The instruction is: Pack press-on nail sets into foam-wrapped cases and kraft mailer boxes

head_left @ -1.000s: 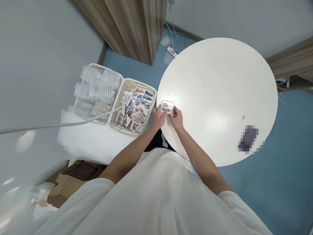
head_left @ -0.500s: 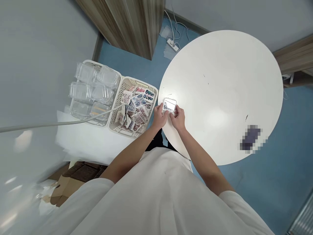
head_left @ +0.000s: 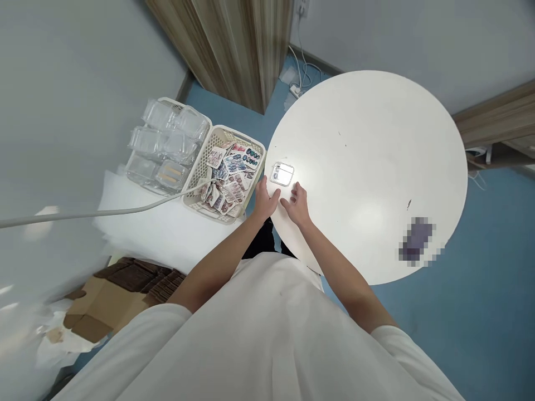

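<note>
A small clear plastic box [head_left: 282, 174], its lid catching the light, lies flat near the left edge of the round white table [head_left: 376, 128]. Small dark shapes show inside it, too fine to name. Just below and left of the box is my left hand [head_left: 266, 201], fingers apart and holding nothing. My right hand [head_left: 297, 205] hovers at the lower right of the box, fingers loosely bent and spread, also with nothing in it. Left of the table, a cream basket [head_left: 261, 153] holds many cards of press-on nails [head_left: 235, 163] in several colours.
Another basket [head_left: 204, 125] at the left carries several clear plastic containers [head_left: 179, 142]. A pale cable [head_left: 125, 211] crosses in front of the baskets. A blurred dark object [head_left: 417, 239] lies at the table's right. An open cardboard box [head_left: 104, 303] stands at lower left.
Both hands have let go of the clear plastic box and drawn back toward me. The box now lies on the table. The whole view has shifted slightly.
</note>
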`<state>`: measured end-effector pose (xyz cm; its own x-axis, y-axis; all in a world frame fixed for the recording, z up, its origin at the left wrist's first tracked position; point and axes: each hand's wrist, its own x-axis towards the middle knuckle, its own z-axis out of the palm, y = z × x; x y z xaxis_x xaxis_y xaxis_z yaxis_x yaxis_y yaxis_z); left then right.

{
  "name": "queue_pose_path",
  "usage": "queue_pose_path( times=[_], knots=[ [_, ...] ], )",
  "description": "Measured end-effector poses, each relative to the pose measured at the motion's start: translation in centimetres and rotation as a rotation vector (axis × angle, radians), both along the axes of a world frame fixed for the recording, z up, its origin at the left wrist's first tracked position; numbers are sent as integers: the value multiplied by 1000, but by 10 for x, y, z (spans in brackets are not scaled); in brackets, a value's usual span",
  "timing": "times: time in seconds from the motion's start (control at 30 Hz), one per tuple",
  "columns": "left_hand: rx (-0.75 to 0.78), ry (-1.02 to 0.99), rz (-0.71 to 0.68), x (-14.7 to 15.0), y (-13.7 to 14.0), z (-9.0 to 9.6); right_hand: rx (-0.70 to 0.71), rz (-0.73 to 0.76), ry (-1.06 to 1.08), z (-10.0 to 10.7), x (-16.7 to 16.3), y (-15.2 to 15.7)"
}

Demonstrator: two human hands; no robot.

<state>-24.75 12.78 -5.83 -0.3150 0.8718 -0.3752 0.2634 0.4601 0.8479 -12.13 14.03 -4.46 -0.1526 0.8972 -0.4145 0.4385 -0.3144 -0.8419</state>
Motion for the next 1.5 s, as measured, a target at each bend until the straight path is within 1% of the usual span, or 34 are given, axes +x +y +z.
queue_pose_path(
  times=[0.1, 0.2, 0.33, 0.4, 0.5, 0.6, 0.7, 0.8, 0.9, 0.97, 1.03, 1.13, 1.23, 1.37, 1.5],
  knots=[
    [32, 11, 8, 4, -22, 5, 42, 55, 66, 12, 17, -19],
    [41, -39, 15, 10, -52, 11, 93, 85, 99, 20, 37, -41],
    [24, -127, 51, 17, -100, 22, 93, 115, 90, 19, 59, -70],
    [22, -124, 98, 17, -123, 27, 75, 179, 66, 17, 63, -82],
    [17, -41, 209, 8, -152, 32, 30, 350, 57, 15, 59, -94],
    [-29, 106, 376, -10, -171, 33, -5, 536, 69, 17, 43, -97],
    [-75, 185, 514, -35, -188, 36, 25, 668, 48, 22, 17, -95],
    [-80, 183, 611, -60, -210, 41, 72, 787, -11, 23, -16, -94],
    [-57, 172, 709, -84, -237, 44, 109, 950, -82, 20, -54, -100],
    [-50, 157, 772, -98, -254, 42, 147, 1054, -141, 17, -79, -108],
    [-51, 141, 806, -110, -267, 39, 215, 1119, -207, 13, -101, -119],
    [-39, 118, 794, -122, -273, 31, 301, 1147, -286, 8, -124, -134],
    [-30, 24, 744, -129, -265, 25, 288, 1161, -340, 4, -137, -142],
    [-30, -174, 686, -137, -240, 19, 250, 1170, -352, 4, -154, -130],
    [-35, -273, 708, -143, -212, 15, 227, 1128, -325, 2, -178, -110]
  ],
)
